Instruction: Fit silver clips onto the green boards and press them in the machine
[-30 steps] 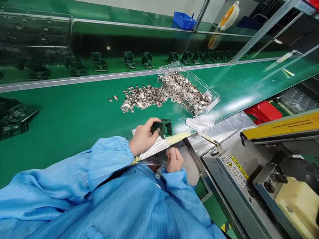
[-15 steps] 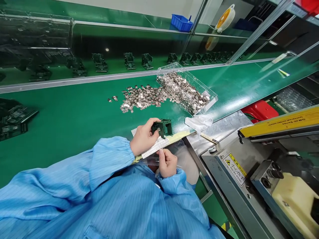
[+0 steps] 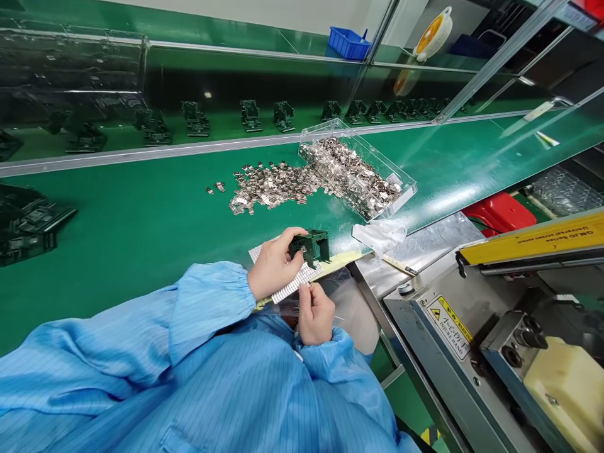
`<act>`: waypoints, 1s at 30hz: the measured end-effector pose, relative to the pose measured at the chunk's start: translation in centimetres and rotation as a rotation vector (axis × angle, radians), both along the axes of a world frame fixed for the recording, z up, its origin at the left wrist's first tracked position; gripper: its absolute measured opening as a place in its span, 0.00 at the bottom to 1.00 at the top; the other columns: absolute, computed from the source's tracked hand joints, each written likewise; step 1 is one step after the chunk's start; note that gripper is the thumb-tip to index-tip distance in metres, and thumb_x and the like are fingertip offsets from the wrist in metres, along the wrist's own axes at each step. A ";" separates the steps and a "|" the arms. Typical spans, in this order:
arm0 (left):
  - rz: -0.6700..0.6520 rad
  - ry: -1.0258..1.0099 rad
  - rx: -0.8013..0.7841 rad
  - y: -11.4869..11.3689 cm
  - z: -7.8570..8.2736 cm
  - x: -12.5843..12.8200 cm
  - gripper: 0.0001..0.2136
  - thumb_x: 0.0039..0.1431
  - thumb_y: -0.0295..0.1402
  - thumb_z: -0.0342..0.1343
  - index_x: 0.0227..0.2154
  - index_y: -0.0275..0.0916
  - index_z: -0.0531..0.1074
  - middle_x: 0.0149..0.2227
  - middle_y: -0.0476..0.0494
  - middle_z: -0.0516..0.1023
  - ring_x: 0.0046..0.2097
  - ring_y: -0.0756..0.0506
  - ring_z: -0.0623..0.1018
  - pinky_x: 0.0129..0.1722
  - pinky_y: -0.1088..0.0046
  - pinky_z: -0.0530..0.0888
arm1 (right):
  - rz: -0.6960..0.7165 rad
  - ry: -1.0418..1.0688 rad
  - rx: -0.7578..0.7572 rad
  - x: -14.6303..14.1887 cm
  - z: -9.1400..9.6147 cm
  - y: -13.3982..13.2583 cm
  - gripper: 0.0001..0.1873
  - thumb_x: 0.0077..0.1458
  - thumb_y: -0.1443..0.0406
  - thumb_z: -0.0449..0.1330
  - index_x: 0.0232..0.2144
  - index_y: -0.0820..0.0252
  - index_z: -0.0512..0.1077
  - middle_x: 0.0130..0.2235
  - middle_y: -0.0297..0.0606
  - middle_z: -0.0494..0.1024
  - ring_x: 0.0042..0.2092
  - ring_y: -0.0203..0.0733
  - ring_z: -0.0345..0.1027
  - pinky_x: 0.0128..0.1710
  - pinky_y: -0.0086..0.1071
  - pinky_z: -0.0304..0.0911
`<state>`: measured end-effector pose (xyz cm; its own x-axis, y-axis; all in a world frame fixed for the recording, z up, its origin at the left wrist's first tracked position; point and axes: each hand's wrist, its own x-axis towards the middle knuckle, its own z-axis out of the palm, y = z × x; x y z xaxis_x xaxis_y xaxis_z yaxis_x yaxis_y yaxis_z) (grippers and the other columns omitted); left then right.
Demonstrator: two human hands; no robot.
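My left hand [image 3: 274,265] is closed around a dark green circuit board assembly [image 3: 318,246], with the thumb and fingers gripping its left side. Under that hand, at the table's front edge, lies a sheet of small white labels [image 3: 289,289]. My right hand [image 3: 316,316] is closed in a pinch against the lower edge of this sheet; whatever sits between its fingertips is too small to make out. Beyond the hands, a pile of small metal parts [image 3: 268,185] is spread over the green tabletop [image 3: 141,233], spilling from a clear plastic box [image 3: 406,196] tipped on its side.
A crumpled white cloth [image 3: 381,235] lies right of the hands. Further right stands a metal machine [image 3: 425,340] with a hand-injury warning label and a yellow bar [image 3: 542,236]. More board assemblies [image 3: 28,226] rest at left; others line the rear rail. A blue bin [image 3: 348,44] is behind.
The view has shifted slightly, moving the surroundings a little to the right. The board assembly sits slightly lower and further right. Both hands keep nearly the same grip.
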<state>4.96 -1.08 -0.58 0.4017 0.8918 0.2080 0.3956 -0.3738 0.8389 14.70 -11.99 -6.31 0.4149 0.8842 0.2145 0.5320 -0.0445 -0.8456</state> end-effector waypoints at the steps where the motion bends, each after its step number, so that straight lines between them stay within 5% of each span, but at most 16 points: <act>1: 0.000 0.001 0.007 0.0 0.0 0.0 0.18 0.53 0.25 0.51 0.48 0.40 0.68 0.18 0.59 0.60 0.19 0.53 0.63 0.23 0.79 0.61 | -0.013 -0.003 0.003 -0.2 0.0 0.0 0.19 0.63 0.58 0.50 0.21 0.57 0.61 0.19 0.28 0.62 0.22 0.34 0.55 0.23 0.29 0.50; 15: 0.022 0.038 0.020 -0.2 0.2 0.0 0.17 0.53 0.25 0.52 0.47 0.40 0.69 0.18 0.58 0.60 0.20 0.53 0.63 0.24 0.78 0.62 | 0.013 -0.163 0.140 0.4 -1.8 0.4 0.17 0.62 0.62 0.50 0.21 0.56 0.66 0.19 0.35 0.67 0.22 0.39 0.61 0.25 0.33 0.53; 30: 0.018 0.033 0.030 -0.1 0.1 0.0 0.17 0.53 0.24 0.52 0.47 0.39 0.69 0.18 0.58 0.61 0.20 0.53 0.63 0.25 0.78 0.63 | 0.068 -0.363 0.127 0.7 -0.9 0.4 0.15 0.62 0.68 0.46 0.22 0.54 0.61 0.20 0.34 0.65 0.22 0.39 0.58 0.25 0.34 0.49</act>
